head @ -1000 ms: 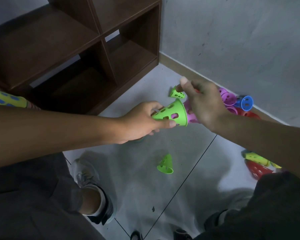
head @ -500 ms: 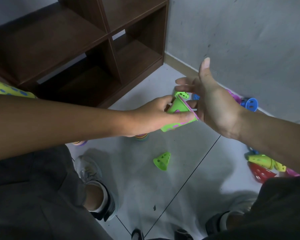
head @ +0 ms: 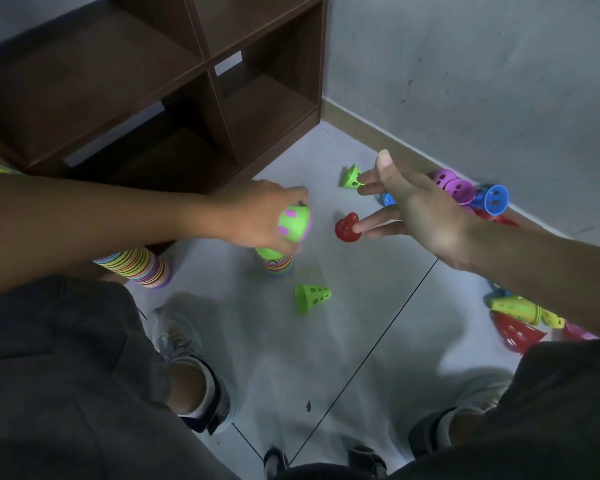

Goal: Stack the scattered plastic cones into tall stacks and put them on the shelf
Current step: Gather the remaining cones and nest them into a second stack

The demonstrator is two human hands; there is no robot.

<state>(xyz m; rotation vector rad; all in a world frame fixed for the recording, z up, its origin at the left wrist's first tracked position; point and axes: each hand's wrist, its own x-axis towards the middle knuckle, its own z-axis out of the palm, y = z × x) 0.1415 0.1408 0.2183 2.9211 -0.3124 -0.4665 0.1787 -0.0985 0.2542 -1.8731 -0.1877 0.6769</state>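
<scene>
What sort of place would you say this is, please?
Probably a corner of an indoor room, perhaps a playroom or storeroom: a pale tiled floor meets a grey wall, a dark wooden cubby shelf stands against it, and plastic cones lie scattered about.

One head-worn wide-angle view, steeply downward and forward, close over floor, shelf ahead-left.

My count, from shelf outward: two cone stacks near its base, three loose green cones beyond, one red.
</scene>
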